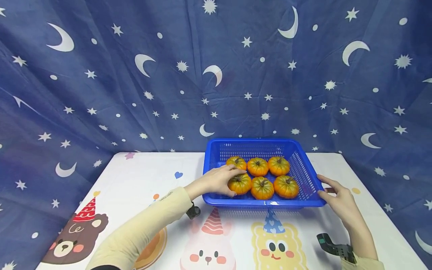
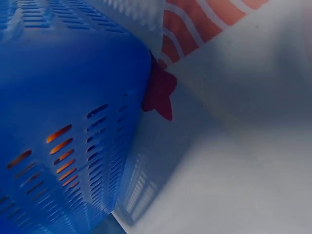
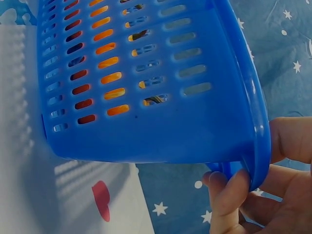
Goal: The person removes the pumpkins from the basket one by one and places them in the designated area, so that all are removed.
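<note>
A blue plastic basket [image 1: 264, 203] with slotted walls holds several small orange-green pumpkins in two rows. My left hand [image 1: 218, 180] reaches over the basket's left side and grips the front-left pumpkin [image 1: 241, 184], fingers over its top and thumb at its near side. Behind that hand sits the back-left pumpkin [image 1: 237, 162], partly covered. At the other end, my right hand [image 1: 339, 197] pinches the basket's right rim near the front corner. In the right wrist view, the fingers [image 3: 229, 192] curl under the rim. The left wrist view shows only the basket's outer wall [image 2: 73, 78], with my hand out of sight.
Under the basket is a table with a white cartoon-print cloth [image 1: 135, 180]. A dark blue curtain [image 1: 175, 75] with moons and stars hangs right behind the table and along its sides. In the back row stand two more pumpkins, among them the back-right pumpkin [image 1: 279, 166].
</note>
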Motion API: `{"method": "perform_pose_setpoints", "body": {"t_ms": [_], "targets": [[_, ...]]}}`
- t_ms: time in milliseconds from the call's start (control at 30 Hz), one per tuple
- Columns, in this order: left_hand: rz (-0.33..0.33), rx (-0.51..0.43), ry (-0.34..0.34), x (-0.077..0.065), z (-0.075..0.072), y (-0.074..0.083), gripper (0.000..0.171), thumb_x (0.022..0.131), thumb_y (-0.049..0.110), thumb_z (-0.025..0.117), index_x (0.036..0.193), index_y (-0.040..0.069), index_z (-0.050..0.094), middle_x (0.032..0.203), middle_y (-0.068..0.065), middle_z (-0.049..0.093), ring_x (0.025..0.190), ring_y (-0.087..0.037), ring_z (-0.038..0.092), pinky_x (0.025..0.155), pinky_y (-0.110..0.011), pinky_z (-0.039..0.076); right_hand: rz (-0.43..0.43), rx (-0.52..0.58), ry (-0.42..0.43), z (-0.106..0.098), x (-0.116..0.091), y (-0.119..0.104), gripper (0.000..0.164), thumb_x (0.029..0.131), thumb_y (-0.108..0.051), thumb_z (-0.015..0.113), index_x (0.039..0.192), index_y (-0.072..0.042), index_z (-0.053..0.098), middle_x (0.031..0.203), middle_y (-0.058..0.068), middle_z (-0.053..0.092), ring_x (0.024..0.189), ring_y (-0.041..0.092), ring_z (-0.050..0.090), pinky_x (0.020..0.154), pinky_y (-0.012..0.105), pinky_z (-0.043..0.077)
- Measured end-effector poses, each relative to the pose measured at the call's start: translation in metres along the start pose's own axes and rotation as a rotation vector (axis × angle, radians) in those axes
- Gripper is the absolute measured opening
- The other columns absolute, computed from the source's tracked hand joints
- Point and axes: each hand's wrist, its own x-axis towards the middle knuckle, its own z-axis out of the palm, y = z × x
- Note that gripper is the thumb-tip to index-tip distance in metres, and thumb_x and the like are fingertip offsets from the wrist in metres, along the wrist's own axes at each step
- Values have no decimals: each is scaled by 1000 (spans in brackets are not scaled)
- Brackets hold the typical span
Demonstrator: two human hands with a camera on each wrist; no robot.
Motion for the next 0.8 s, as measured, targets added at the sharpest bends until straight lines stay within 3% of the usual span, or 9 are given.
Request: {"method": "perform_pose_setpoints", "body": {"t_ms": [367, 800], "targets": [[12, -95, 104, -4, -2, -4, 76, 74, 38, 77, 143, 32, 43, 136, 0, 49, 122, -20, 50, 99, -41, 47, -23, 2, 21, 1, -1, -2, 52, 94, -14, 53, 141, 3, 43, 136, 33, 44, 111, 41, 48, 65, 16, 40], [45, -102, 156, -7, -13, -2, 76, 74, 37, 77, 142, 30, 45, 133, -2, 49, 120, -20, 49, 95, -42, 49, -3, -3, 28, 1, -1, -3, 52, 94, -14, 52, 142, 1, 42, 136, 32, 44, 111, 42, 48, 69, 24, 39]]}}
